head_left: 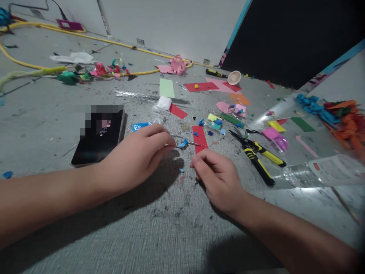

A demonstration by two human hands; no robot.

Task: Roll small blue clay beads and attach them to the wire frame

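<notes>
My left hand [149, 150] reaches in from the left, thumb and fingers pinched on one end of a thin wire. A small blue crumpled piece [183, 144] sits on this wire, just beyond the fingertips. My right hand [218, 177] is closed, thumb against curled index finger; whatever is between them is too small or hidden to make out. Just past the right fingertips lies a red paper strip [199, 137] with a blue bit on it. A light blue crumb [181, 170] rests on the grey surface between both hands. Behind the left hand is a blue packet [141, 126].
A phone [98, 140] lies by my left forearm. Yellow-black pliers [255, 154] and a clear bottle [327, 171] lie to the right. Farther back are a wire bundle [137, 96], a white packet [164, 103], coloured paper pieces and a yellow cable [111, 42].
</notes>
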